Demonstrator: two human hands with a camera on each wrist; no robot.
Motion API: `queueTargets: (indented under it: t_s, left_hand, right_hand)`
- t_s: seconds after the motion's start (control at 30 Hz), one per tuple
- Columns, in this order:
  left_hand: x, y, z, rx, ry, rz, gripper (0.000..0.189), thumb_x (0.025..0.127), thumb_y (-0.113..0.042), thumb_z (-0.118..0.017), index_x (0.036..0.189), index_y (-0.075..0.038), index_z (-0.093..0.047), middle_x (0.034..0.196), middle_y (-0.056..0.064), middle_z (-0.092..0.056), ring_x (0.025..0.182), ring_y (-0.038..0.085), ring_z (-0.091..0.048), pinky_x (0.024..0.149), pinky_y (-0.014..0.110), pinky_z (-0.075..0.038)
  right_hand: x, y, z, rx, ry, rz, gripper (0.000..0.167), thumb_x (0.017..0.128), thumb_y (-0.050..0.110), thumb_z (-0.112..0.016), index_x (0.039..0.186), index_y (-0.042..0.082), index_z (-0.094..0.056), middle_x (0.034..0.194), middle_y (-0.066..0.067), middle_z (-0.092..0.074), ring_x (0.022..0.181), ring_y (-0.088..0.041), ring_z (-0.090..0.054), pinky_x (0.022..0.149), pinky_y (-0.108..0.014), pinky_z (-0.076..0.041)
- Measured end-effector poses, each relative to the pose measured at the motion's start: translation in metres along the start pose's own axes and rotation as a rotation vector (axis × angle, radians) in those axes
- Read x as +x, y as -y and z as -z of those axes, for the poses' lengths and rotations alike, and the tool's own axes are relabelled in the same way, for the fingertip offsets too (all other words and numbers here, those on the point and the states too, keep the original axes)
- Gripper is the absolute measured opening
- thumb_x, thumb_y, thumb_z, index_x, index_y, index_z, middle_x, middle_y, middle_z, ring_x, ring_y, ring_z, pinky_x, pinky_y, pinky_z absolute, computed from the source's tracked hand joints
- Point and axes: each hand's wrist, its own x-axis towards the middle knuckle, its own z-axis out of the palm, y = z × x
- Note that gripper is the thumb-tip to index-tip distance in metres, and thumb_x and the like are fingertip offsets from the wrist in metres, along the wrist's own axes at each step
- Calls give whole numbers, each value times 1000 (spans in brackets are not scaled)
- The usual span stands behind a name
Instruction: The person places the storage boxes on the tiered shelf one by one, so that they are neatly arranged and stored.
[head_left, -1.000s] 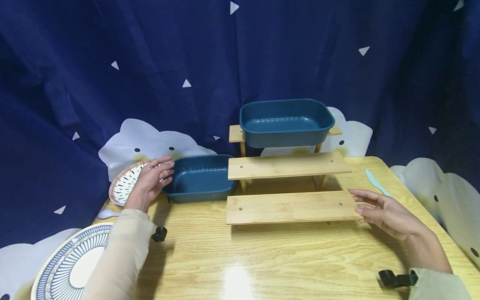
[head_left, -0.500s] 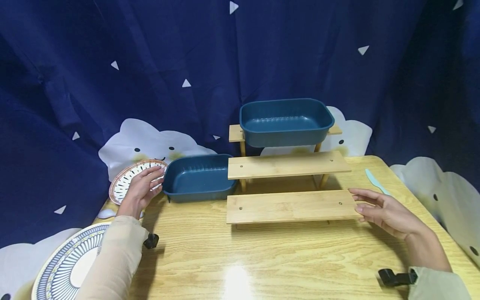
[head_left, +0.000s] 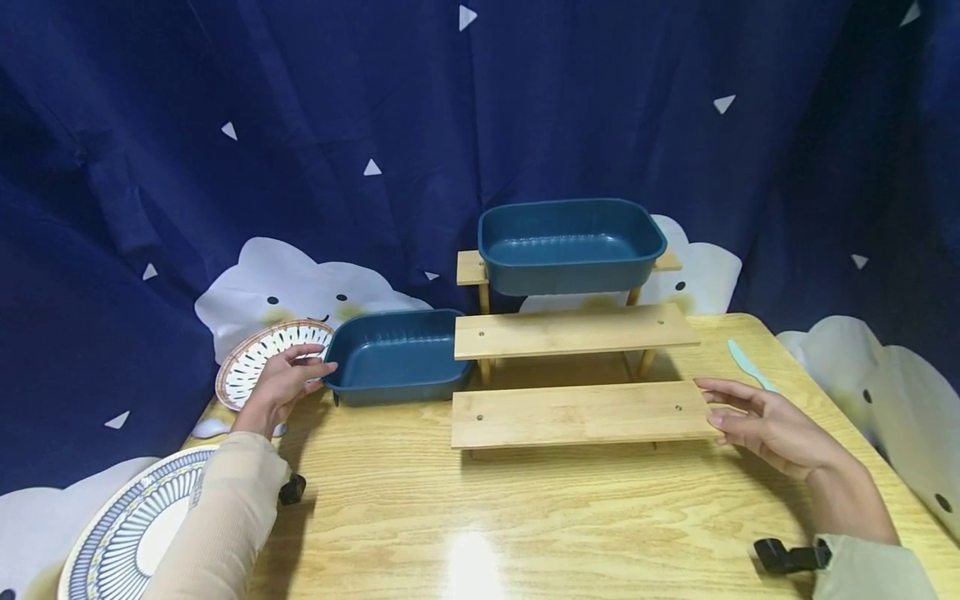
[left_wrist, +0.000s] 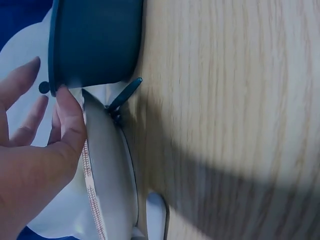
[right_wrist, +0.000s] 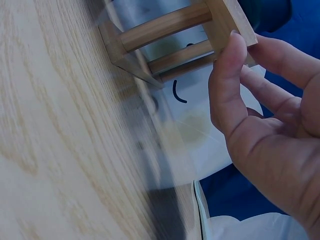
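My left hand (head_left: 285, 379) is at the left end of a dark teal rectangular tub (head_left: 397, 392). In the left wrist view the thumb's tip touches the corner of the tub's rim (left_wrist: 52, 55), while the other fingers stay spread above it, relaxed. A stepped bamboo rack (head_left: 585, 415) with three tiers stands right of this tub. My right hand (head_left: 772, 429) pinches the right end of its lowest board, thumb on one face and fingers on the other, as the right wrist view shows. A second teal tub (head_left: 573, 279) sits on the top tier.
Behind my left hand leans a patterned plate (head_left: 240, 375) with a reddish rim. A pale spoon (head_left: 210, 428) and a large blue-patterned plate (head_left: 112, 533) lie at left. A mint-green knife (head_left: 748, 363) lies right of the rack. A dark blue curtain (head_left: 600, 100) hangs behind the table.
My left hand has moved left and slightly down from over the tub's left side, and its thumb now meets the rim. The right hand keeps its grip on the rack.
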Motion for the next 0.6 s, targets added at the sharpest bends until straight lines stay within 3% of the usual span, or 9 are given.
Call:
queueTargets:
  t_s: [0.23,0.6]
  left_hand:
    - [3,1,-5,156,-27,-19,61,92,-3,-71,145,5,-42,110,9,-49,79,3,-56,73,20,-56]
    - [1,-3,0,-8,9,-12,61,93,6,-59,150,5,-36,100,4,-53,76,6,-61,70,21,-56]
  right_hand:
    - [0,1,1,-20,-12,0,46,104,2,-50,148,6,-41,137,17,-50,110,-4,-58,81,-30,-57]
    - [1,-1,2,-8,7,18,45,104,0,-48,148,7,-41,138,15,-49,111,-5,-57,81,-30,-57]
